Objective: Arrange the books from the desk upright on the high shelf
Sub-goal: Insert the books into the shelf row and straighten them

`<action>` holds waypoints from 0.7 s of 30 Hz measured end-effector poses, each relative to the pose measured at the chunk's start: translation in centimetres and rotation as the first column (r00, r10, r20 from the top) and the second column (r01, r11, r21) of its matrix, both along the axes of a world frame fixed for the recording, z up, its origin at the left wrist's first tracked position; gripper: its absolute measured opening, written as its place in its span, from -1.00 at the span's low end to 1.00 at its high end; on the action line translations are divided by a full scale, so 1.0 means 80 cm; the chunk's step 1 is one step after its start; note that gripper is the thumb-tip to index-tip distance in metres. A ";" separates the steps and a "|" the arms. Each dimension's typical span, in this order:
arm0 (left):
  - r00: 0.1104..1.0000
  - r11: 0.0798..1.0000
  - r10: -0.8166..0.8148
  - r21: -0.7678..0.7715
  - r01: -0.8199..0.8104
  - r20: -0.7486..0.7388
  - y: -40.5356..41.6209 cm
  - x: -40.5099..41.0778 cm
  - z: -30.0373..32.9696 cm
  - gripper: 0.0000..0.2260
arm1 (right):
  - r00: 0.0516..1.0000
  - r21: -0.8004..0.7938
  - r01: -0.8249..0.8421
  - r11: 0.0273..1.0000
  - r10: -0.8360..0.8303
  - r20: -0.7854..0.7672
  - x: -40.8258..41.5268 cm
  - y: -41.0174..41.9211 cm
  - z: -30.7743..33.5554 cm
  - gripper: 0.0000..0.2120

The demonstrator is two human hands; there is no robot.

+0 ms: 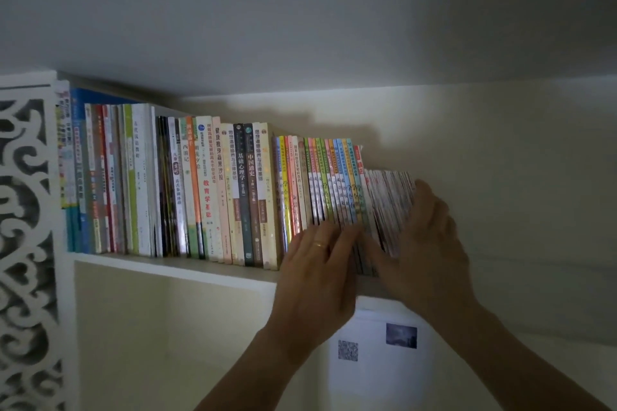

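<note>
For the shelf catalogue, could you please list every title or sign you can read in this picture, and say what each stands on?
"基础心理学": dark spine.
"中国通史": brown spine.
"教育学基础": red letters on white spine.
"西游记": pale spine.
"健康瘦身蔬果沙拉": pink spine.
"思想道德修养与法律基础": cream spine.
Thin colourful spines and far-left books: too blurred.
QR code on white sheet: no readable words.

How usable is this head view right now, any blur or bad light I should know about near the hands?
Head view: dim overall, with one brighter patch on the wall above the small books. The right hand and those books are motion-blurred; the left hand is sharper. Spines at the far left edge smear, and the shelf slants from wide-angle distortion.
</note>
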State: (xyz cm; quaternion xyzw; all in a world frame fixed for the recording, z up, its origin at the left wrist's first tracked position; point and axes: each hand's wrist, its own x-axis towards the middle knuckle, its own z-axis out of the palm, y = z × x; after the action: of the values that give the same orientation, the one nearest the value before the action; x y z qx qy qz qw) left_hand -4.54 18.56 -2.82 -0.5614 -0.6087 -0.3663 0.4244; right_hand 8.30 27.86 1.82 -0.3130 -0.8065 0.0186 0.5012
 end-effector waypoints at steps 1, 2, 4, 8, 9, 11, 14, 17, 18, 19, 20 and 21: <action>0.994 0.992 0.110 0.067 -0.109 -0.009 -0.009 -0.002 -0.003 -0.66 | 0.998 0.087 0.057 0.995 -0.056 -0.010 -0.001 -0.005 -0.003 -0.02; 0.979 0.972 0.198 0.122 -0.202 0.045 -0.019 -0.005 -0.003 -0.67 | 0.996 0.167 0.092 0.982 -0.088 -0.035 -0.003 -0.012 -0.003 -0.05; 0.928 0.928 0.286 0.172 -0.330 0.240 -0.036 -0.015 -0.003 -0.64 | 0.994 0.334 0.098 0.938 -0.074 -0.085 -0.009 -0.026 -0.002 -0.16; 0.833 0.893 0.384 0.067 -0.444 0.399 -0.064 -0.038 -0.010 -0.58 | 0.991 0.332 0.113 0.936 -0.081 -0.109 -0.028 -0.040 -0.003 -0.11; 0.841 0.909 0.329 0.098 -0.406 0.429 -0.069 -0.043 -0.012 -0.67 | 0.986 0.230 0.130 0.964 -0.101 -0.132 -0.031 -0.038 -0.004 -0.02; 0.854 0.926 0.250 0.146 -0.349 0.457 -0.074 -0.051 -0.014 -0.84 | 0.979 0.067 0.139 0.988 -0.127 -0.159 -0.037 -0.031 -0.006 0.11; 0.852 0.939 0.226 0.126 -0.319 0.472 -0.066 -0.061 -0.015 -0.88 | 0.969 0.067 0.226 0.972 -0.217 -0.121 -0.055 -0.027 -0.013 0.08; 0.875 0.964 0.170 0.108 -0.244 0.454 -0.059 -0.062 -0.018 -0.89 | 0.954 0.073 0.298 0.952 -0.294 -0.057 -0.069 -0.033 -0.014 -0.02; 0.881 0.968 0.156 0.107 -0.226 0.447 -0.060 -0.063 -0.018 -0.89 | 0.951 0.068 0.307 0.949 -0.304 -0.053 -0.069 -0.034 -0.013 -0.03; 0.887 0.969 0.151 0.110 -0.220 0.436 -0.062 -0.066 -0.019 -0.89 | 0.949 0.067 0.312 0.948 -0.308 -0.062 -0.067 -0.035 -0.014 -0.03; 0.888 0.967 0.162 0.112 -0.231 0.430 -0.067 -0.070 -0.019 -0.90 | 0.950 0.080 0.310 0.947 -0.304 -0.075 -0.064 -0.035 -0.015 -0.02; 0.886 0.960 0.181 0.117 -0.253 0.427 -0.071 -0.076 -0.018 -0.87 | 0.952 0.115 0.303 0.946 -0.295 -0.088 -0.060 -0.039 -0.015 -0.03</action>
State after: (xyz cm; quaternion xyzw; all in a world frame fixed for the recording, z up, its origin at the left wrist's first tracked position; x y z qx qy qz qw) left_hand -10.63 12.91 -4.29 -0.3612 -0.7102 -0.4769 0.3710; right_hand 3.54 24.78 0.66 -0.3982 -0.7313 -0.0983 0.5449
